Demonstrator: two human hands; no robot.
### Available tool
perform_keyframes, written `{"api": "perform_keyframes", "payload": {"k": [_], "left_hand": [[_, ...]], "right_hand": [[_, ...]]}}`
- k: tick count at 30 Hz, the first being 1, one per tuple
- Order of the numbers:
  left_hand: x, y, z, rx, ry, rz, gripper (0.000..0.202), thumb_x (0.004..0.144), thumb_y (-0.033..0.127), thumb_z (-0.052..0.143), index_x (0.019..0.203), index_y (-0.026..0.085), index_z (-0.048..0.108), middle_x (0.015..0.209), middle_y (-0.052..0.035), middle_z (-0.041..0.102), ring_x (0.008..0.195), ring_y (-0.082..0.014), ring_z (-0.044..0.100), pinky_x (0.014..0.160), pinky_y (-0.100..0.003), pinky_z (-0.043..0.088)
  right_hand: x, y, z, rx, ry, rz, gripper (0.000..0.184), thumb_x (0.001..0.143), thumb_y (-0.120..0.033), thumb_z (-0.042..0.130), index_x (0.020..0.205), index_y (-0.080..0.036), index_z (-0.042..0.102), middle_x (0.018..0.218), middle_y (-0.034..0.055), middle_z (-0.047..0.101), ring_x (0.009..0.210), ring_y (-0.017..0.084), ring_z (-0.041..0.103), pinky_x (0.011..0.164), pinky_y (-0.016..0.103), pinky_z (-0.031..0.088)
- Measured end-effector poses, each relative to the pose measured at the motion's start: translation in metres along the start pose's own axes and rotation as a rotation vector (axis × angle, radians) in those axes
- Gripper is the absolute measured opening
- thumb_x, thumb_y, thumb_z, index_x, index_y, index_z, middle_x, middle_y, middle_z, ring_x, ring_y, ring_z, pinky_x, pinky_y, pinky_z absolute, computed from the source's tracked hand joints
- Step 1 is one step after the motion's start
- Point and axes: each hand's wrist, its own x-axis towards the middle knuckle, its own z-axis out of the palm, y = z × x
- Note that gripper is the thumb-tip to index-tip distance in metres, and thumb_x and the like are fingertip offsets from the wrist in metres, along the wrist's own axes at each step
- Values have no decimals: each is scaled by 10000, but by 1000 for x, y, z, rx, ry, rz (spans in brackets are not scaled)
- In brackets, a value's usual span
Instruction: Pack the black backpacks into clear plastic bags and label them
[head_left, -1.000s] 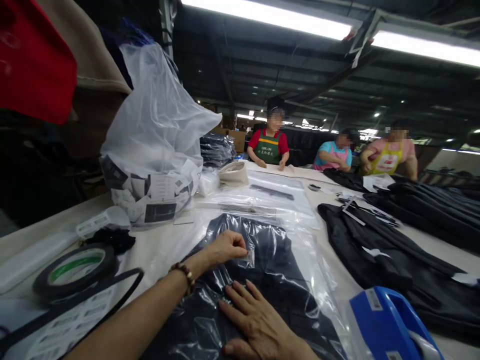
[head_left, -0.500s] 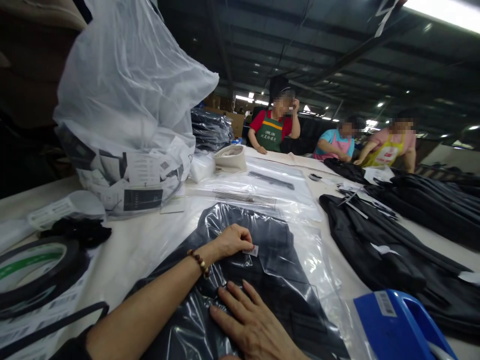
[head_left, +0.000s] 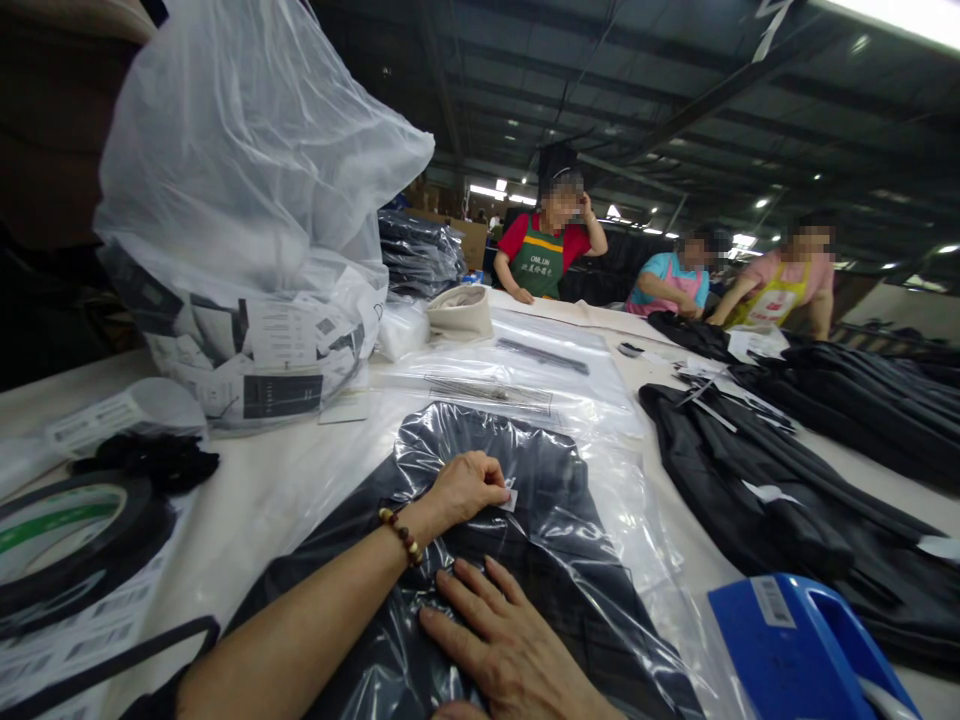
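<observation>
A dark folded garment [head_left: 555, 560] lies inside a clear plastic bag [head_left: 637, 520] on the table in front of me. My left hand [head_left: 466, 490], a beaded bracelet at its wrist, rests on the bag with curled fingers. Thumb and fingertips close over a small white sticker [head_left: 512, 500], whose right part shows beyond them. Lower down, my right hand [head_left: 510, 640] lies flat on the plastic, fingers spread, holding nothing.
On the left stand a large bag of tags [head_left: 285, 340] and a black tape roll [head_left: 82, 540] on barcode sheets [head_left: 97, 630]. A blue tape dispenser [head_left: 795, 640] is at lower right, near dark garments [head_left: 772, 500]. Three people work across the table.
My left thumb and fingertips have shifted slightly right and now cover more of the sticker. The right hand stays flat in nearly the same place.
</observation>
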Motion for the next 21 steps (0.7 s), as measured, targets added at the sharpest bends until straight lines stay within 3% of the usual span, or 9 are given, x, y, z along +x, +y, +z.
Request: {"api": "perform_keyframes", "payload": {"k": [9,12,14,16,19,21], "left_hand": [[-3,2,8,135,63,-4,152,636,262,698,575,165,598,647,6,529,627,-143,521,590,-254,358],[-2,1,5,157,87,9,160,636,255,708,717,164,604,640,20,533,622,-142,532,585,-246,377],[-4,2,3,185,112,21,267,641,230,705,868,155,585,682,17,552,626,-146,538,587,-249,397],[-9,5,2,231,128,66,230,695,167,647,911,151,568,789,-21,585,731,-166,557,668,-272,424],[-25,14,8,321,41,205,126,780,72,508,794,160,597,902,-58,621,911,-190,553,830,-308,410],[-39,16,15,445,-65,302,145,828,116,486,880,140,619,1016,-94,635,1016,-214,543,900,-338,397]], "right_hand": [[1,-7,-15,123,-84,57,617,833,-584,462,1365,-297,342,1420,76,354,1324,268,273,1079,507,215],[1,-10,-18,144,-97,73,609,836,-580,460,1364,-299,343,1428,71,344,1326,267,271,1084,503,202],[1,-10,-19,141,-101,78,596,843,-569,458,1361,-297,347,1428,71,347,1324,263,276,1088,497,195],[2,-11,-20,122,-105,75,586,849,-558,456,1360,-293,346,1430,67,347,1324,261,278,1090,491,193],[3,-11,-24,73,-95,30,578,863,-534,451,1370,-287,325,1433,51,348,1326,240,276,1096,455,198],[4,-12,-25,48,-78,-4,585,869,-529,444,1378,-275,310,1431,46,353,1319,221,285,1102,423,188]]}}
